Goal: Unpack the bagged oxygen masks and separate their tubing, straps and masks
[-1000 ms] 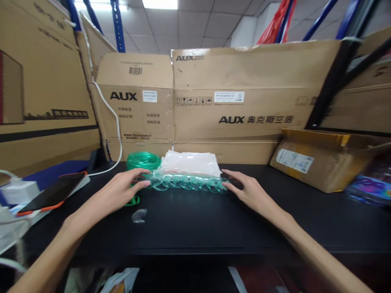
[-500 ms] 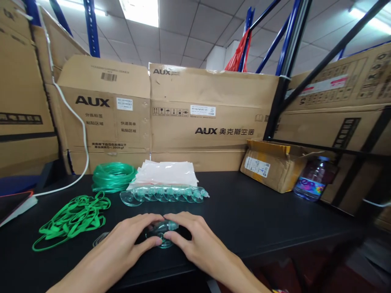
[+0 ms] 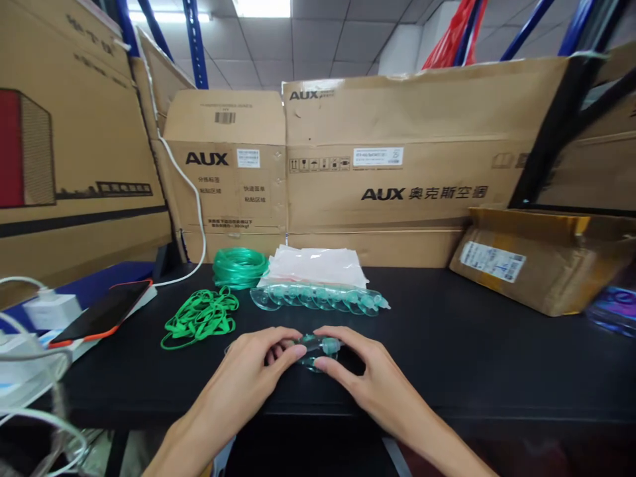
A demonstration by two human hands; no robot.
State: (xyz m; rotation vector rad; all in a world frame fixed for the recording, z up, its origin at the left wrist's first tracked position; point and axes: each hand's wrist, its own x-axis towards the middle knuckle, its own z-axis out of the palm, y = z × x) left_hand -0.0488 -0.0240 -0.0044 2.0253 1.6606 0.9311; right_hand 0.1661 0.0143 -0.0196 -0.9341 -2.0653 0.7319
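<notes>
Both hands meet on one clear green-tinted plastic mask [image 3: 316,348] near the front edge of the black table [image 3: 472,344]. My left hand [image 3: 258,364] pinches its left side with curled fingers. My right hand [image 3: 355,368] grips its right side, fingers closed over it. Just behind lies a nested row of the same clear masks [image 3: 320,299]. A stack of clear plastic bags [image 3: 318,265] sits behind that row. A coil of green tubing [image 3: 239,266] lies to the left of the bags, and a loose bunch of green elastic straps [image 3: 201,318] lies in front of the coil.
Large AUX cardboard boxes [image 3: 387,172] wall off the back of the table. A smaller taped carton [image 3: 536,262] lies at the right. A phone with an orange rim [image 3: 104,311], a white charger [image 3: 47,308] and white cables [image 3: 30,397] sit at the left.
A second ago both hands reached to the ends of the mask row. They have since drawn back to the front of the table and hold one mask between them. The camera view has swung.
</notes>
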